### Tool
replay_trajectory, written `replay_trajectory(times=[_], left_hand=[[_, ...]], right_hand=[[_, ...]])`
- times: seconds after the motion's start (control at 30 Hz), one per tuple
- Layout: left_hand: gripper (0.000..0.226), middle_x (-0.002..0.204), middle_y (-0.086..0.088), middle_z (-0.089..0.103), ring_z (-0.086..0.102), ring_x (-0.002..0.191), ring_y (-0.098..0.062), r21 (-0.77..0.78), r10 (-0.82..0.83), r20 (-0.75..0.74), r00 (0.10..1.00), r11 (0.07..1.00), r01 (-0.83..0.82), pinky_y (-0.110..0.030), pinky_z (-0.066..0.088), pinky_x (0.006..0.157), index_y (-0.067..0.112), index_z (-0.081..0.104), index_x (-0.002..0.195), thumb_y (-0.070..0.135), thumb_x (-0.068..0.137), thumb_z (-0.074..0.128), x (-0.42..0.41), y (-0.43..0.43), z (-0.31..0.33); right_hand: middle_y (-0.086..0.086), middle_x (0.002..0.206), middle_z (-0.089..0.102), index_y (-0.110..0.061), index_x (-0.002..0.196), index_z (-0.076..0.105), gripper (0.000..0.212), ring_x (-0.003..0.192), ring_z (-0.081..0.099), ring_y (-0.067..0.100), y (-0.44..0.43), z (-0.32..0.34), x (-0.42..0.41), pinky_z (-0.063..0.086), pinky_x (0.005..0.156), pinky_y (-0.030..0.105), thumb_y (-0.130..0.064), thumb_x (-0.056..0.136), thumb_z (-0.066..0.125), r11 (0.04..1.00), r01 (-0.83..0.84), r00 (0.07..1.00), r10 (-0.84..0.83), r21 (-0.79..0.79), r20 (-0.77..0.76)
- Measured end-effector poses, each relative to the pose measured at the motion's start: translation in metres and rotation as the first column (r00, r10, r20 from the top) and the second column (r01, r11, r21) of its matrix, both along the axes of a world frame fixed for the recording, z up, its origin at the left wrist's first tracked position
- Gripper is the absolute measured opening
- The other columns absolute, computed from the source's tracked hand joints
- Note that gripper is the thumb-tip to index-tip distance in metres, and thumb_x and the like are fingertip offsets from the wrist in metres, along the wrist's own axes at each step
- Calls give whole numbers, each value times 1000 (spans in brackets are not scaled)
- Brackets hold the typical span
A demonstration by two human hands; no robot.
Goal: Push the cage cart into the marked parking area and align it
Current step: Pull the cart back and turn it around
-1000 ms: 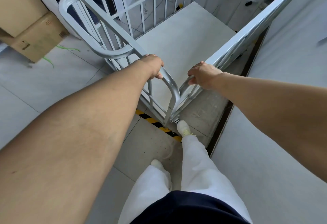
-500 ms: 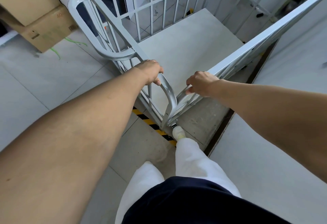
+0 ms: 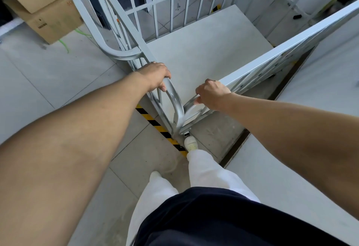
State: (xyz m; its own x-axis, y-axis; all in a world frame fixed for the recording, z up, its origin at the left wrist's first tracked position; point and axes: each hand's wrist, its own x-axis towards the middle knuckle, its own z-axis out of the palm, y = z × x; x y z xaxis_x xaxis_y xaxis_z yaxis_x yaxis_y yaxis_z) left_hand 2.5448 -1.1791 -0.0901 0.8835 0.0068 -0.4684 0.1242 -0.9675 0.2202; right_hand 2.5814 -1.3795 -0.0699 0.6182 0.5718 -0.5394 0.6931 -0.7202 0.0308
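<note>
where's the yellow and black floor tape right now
In the head view, the striped tape runs diagonally across the floor at centre, below the left hand, passing the cart's near corner toward the forward shoe.

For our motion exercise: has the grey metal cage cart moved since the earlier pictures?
No, not noticeably: the grey metal cage cart's near corner still sits on the same stretch of yellow-and-black striped floor tape.

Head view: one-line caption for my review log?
Left hand and right hand grip the cage cart corner rails beside the yellow-black floor tape.
</note>
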Motion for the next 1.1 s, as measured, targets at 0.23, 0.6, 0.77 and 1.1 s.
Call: replay_trajectory(times=[0.23, 0.6, 0.77, 1.1], left_hand=[[57, 135, -11, 53, 46, 127, -31, 4, 2, 4, 1000, 1000, -2, -40, 32, 113, 15, 57, 134, 23, 81, 75, -1, 2, 0], [58, 135, -10, 56, 50, 127, -31, 19, 21, 2, 1000, 1000, -21, -40, 34, 112, 15, 58, 132, 20, 78, 77, 0, 0, 2], [57, 137, -9, 55, 47, 127, -32, 8, 42, 15, 999, 999, -42, -37, 36, 109, 15, 58, 133, 19, 79, 76, -1, -3, 4], [56, 138, -9, 54, 47, 128, -31, 8, 48, 6, 999, 999, -48, -35, 38, 105, 14, 56, 135, 18, 82, 74, 1, -2, 9]], right_hand=[[18, 117, 56, -4, 118, 60, 43, 108, 59, 34, 1, 3, -1, 40, 71, 31, -39, 96, 49, 1000, 10, 1000, -10, 16, -13], [19, 119, 56, -4, 119, 60, 42, 111, 57, 34, 1, 1, -4, 38, 72, 31, -38, 97, 49, 999, 3, 1000, -3, 41, 14], [18, 118, 55, -4, 120, 59, 42, 111, 56, 34, -1, -1, -3, 38, 73, 32, -37, 97, 49, 998, 37, 999, -37, 58, 3], [18, 120, 53, -3, 121, 60, 43, 113, 54, 34, 2, 1, -2, 38, 74, 31, -37, 96, 51, 990, 117, 992, -113, 82, -52]])
